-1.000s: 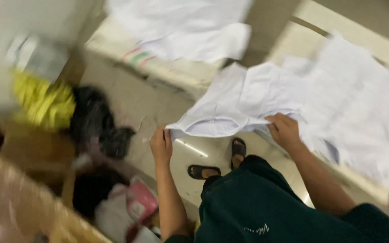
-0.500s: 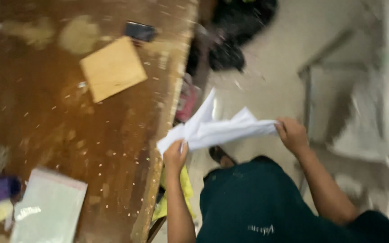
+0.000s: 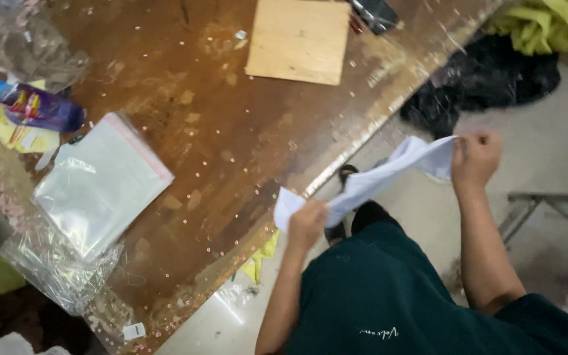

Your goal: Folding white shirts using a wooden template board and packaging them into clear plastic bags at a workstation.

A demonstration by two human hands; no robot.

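- My left hand [image 3: 307,223] has its fingers curled tight around one end of a folded white garment [image 3: 376,177], low and just past the edge of the wooden table [image 3: 231,144].
- My right hand [image 3: 476,158] pinches the other end in a closed fist, higher up and out over the floor.
- I see the white garment stretched in a slanting band between both hands, held in the air above my dark green shorts [image 3: 389,289], touching nothing else.
- On the table a stack of clear plastic bags [image 3: 100,184] lies to the left, well apart from my hands.
- A square of cardboard [image 3: 299,39] lies at the far side of the table.
- Black cloth [image 3: 488,82] and yellow cloth [image 3: 547,23] are heaped on the floor beyond my right hand.
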